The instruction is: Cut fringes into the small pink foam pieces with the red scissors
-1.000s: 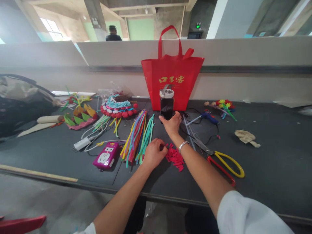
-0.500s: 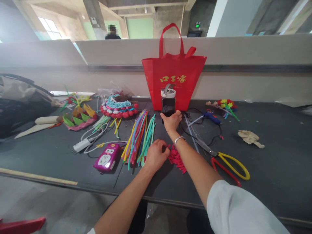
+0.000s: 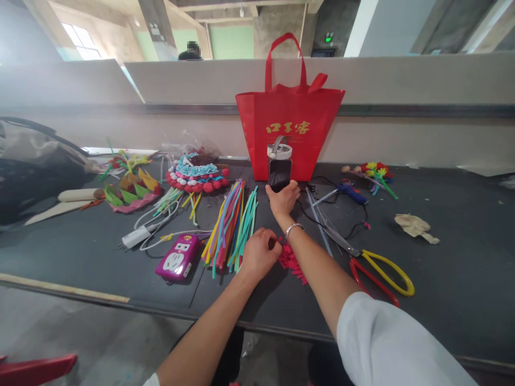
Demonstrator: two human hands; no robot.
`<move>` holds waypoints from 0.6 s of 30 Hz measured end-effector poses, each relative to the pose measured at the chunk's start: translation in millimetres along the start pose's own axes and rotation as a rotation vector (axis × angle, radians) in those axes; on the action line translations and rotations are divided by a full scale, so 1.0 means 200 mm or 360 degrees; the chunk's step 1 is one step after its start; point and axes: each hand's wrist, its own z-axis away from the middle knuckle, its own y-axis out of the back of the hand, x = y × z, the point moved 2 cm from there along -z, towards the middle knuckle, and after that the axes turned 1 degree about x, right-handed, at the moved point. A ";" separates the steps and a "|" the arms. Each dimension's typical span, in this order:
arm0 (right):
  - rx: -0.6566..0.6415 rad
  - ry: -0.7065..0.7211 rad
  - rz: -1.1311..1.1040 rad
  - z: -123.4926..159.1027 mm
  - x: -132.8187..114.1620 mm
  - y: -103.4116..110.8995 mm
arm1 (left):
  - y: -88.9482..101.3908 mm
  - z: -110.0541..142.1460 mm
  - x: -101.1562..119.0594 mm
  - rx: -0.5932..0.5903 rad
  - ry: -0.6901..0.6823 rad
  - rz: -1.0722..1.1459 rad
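Observation:
My right hand (image 3: 284,198) reaches forward and grips the lower part of a black smartphone (image 3: 279,174), thumb at its left edge and fingers at its right. The phone stands upright against a bottle with a white lid (image 3: 279,151), whose body is mostly hidden. Nearer to me, my left hand (image 3: 260,253) rests on the table with curled fingers, beside a pile of small red pieces (image 3: 293,262). Whatever its fingertips pinch, if anything, is hidden. Just left of this hand lies a bundle of coloured fuzzy sticks (image 3: 225,230).
A red bag (image 3: 289,115) stands behind the bottle. Large scissors (image 3: 356,253) and a blue-handled glue gun (image 3: 351,193) lie to the right. A purple power socket (image 3: 179,258), a white charger (image 3: 135,237) and a flower craft (image 3: 197,174) are on the left.
The camera view has shifted slightly. Both hands keep their places, the right at the phone and the left by the red pieces.

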 end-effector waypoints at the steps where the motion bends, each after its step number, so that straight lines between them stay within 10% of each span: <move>1: 0.0001 0.0003 0.0004 0.00 0.00 0.00 | 0.00 0.00 0.00 0.0001 -0.0002 0.0002; 18: -0.0018 0.0065 0.0115 0.00 -0.01 0.02 | 0.00 0.00 -0.01 0.0024 -0.0030 0.0025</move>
